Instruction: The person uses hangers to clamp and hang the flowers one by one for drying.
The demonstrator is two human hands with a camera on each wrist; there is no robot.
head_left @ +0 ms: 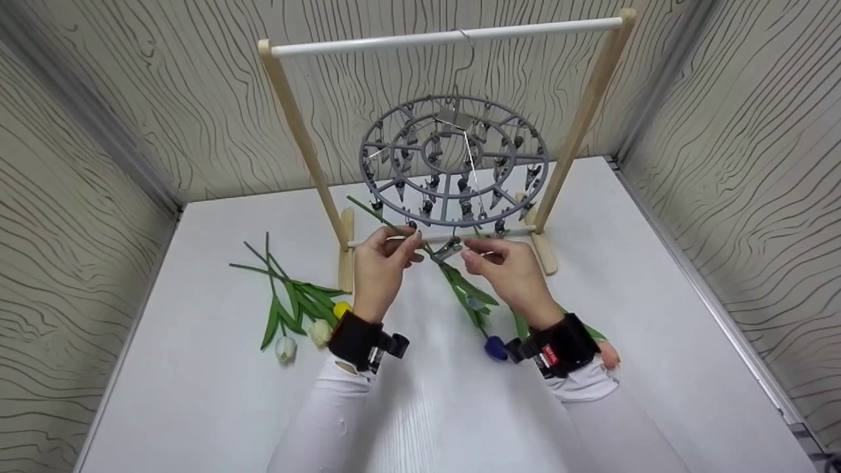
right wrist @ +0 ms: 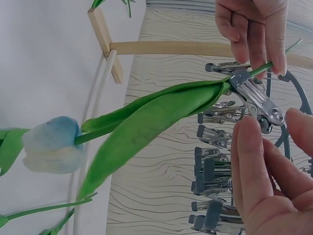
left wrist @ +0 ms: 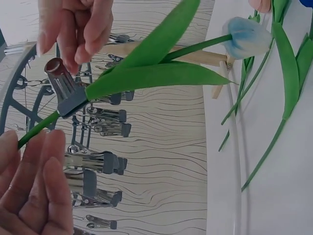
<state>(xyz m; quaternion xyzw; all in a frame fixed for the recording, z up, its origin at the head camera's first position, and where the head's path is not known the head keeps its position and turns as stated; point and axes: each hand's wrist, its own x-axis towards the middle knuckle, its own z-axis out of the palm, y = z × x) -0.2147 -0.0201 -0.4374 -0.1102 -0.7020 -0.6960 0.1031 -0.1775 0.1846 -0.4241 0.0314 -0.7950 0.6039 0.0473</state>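
Note:
My left hand point(head_left: 384, 266) pinches the green stem of an artificial tulip with a pale blue and white bloom point(left wrist: 247, 37). The bloom end points down and away from the hand. A metal clip point(right wrist: 257, 98) with grey jaws grips that stem just above the leaves point(right wrist: 156, 110). This clip hangs from the front of a grey round hanger point(head_left: 363, 164). Close by the clip's handle is my right hand point(head_left: 512, 276), its fingers loosely bent and thumb apart, with a gap showing between them and nothing held.
The hanger, carrying several other clips point(left wrist: 110, 115), hooks onto a white rod point(head_left: 368, 44) between wooden posts point(head_left: 295, 131). On the table's left lie tulips with white point(head_left: 286, 348), cream point(head_left: 320, 333) and yellow point(head_left: 341, 309) blooms. Dark blue point(head_left: 496, 348) and peach point(head_left: 609, 355) tulips lie right.

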